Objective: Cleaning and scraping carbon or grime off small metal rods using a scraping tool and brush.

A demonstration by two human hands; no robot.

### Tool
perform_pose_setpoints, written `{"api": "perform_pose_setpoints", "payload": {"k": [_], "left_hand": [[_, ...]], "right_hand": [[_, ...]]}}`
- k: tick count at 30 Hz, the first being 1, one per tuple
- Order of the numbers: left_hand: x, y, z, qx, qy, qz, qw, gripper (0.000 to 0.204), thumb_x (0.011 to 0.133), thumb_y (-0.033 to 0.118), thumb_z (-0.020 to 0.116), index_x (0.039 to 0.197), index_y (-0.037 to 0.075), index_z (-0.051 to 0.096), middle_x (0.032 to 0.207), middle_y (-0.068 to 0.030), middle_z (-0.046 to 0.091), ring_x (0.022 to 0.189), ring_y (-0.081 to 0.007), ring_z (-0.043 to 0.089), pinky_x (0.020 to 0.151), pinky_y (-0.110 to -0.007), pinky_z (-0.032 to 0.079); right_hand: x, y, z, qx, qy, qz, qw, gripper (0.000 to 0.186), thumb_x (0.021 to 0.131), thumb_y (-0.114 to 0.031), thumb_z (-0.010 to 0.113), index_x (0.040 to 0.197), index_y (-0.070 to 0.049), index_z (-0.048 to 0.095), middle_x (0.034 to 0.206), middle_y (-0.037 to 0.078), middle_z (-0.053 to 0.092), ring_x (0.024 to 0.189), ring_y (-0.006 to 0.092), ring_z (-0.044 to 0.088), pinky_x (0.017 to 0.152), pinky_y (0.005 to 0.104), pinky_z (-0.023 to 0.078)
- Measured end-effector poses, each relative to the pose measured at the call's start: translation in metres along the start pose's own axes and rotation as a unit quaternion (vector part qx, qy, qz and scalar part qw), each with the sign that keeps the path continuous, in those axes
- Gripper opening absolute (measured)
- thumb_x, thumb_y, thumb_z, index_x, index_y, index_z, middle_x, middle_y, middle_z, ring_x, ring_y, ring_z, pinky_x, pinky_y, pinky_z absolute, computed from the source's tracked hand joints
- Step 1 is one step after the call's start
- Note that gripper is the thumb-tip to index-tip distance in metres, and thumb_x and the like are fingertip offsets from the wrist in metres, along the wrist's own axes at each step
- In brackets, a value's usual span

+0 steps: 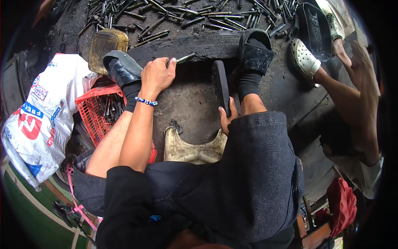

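Observation:
My left hand (158, 74) is closed on a metal rod (185, 57), held over the near edge of a blackened wooden beam (211, 45) between my feet. My right hand (226, 117) grips a long, flat, dark bar (219, 85) upright beside my right leg, its top just below the beam. Beyond the beam a heap of bolts and rods (188, 14) lies scattered on grimy ground. A red plastic crate (91, 114) with metal pieces in it sits by my left leg, and a dirty pale plastic piece (195, 149) lies between my legs.
A stained yellowish container (108, 45) stands by my left foot, above a white printed sack (39, 120). At right are another person's legs with a white clog (302, 58) and a bent arm (362, 87), near a black container (311, 29). A red cloth (340, 203) hangs at lower right.

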State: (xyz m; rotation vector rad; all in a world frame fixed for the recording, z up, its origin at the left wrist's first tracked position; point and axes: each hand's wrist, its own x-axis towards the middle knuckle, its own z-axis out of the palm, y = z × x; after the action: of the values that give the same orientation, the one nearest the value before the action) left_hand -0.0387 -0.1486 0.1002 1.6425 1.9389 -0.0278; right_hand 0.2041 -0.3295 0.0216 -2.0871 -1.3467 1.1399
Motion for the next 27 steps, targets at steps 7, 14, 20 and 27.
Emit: {"api": "perform_pose_setpoints", "payload": {"k": [7,14,20,27], "left_hand": [[-0.011,-0.007,0.003,-0.084,0.115,0.061,0.988,0.031,0.083,0.025,0.061,0.098,-0.002,0.065,0.088,-0.0273,0.064,0.086,-0.0428,0.062,0.076,-0.045,0.05],[-0.005,-0.006,0.005,-0.038,-0.019,0.007,0.999,0.027,0.086,0.023,0.059,0.082,-0.004,0.061,0.08,-0.0295,0.061,0.082,-0.0457,0.06,0.073,-0.049,0.048],[-0.001,-0.002,0.004,-0.043,0.011,0.048,0.998,0.028,0.088,0.022,0.058,0.078,-0.004,0.06,0.078,-0.028,0.061,0.081,-0.0456,0.06,0.071,-0.05,0.048],[0.003,-0.009,0.004,0.004,0.057,0.104,0.993,0.022,0.087,0.02,0.06,0.08,-0.001,0.062,0.076,-0.0249,0.061,0.078,-0.0427,0.06,0.068,-0.048,0.048]], "right_hand": [[0.002,-0.036,0.002,0.141,-0.049,0.117,0.982,0.048,0.088,-0.019,0.063,0.132,-0.01,0.048,0.083,0.007,0.062,0.07,0.0141,0.059,0.067,0.0261,0.045],[0.011,-0.059,-0.017,0.024,-0.105,0.149,0.983,0.047,0.087,-0.017,0.065,0.131,-0.011,0.049,0.079,0.004,0.059,0.07,0.012,0.057,0.065,0.0253,0.044],[0.007,-0.05,-0.012,0.164,-0.057,0.104,0.979,0.043,0.089,-0.016,0.063,0.129,-0.012,0.05,0.077,0.002,0.057,0.067,0.0108,0.055,0.062,0.025,0.042],[0.019,-0.085,-0.013,0.114,-0.08,0.042,0.989,0.045,0.087,-0.017,0.064,0.129,-0.01,0.05,0.077,0.013,0.064,0.066,0.0223,0.063,0.061,0.0313,0.047]]}}
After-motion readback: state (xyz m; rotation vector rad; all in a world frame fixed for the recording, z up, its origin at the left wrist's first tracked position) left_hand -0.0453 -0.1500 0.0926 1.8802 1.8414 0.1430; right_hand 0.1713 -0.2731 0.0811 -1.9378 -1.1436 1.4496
